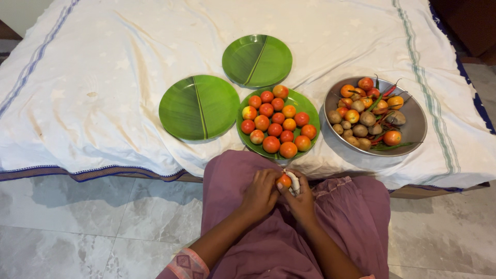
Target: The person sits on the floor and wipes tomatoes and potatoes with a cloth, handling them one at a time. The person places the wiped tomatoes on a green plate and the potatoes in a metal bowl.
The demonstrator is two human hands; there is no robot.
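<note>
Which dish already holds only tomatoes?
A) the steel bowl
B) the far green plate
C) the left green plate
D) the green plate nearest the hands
D: the green plate nearest the hands is covered with tomatoes, while the other two green plates are bare and the steel bowl holds mixed vegetables.

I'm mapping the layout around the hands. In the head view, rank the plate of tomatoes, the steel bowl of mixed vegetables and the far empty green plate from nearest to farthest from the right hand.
From the right hand:
1. Plate of tomatoes, just ahead at the bed's edge.
2. Steel bowl, ahead and to the right.
3. Far empty green plate, farthest back on the white cloth.
</note>
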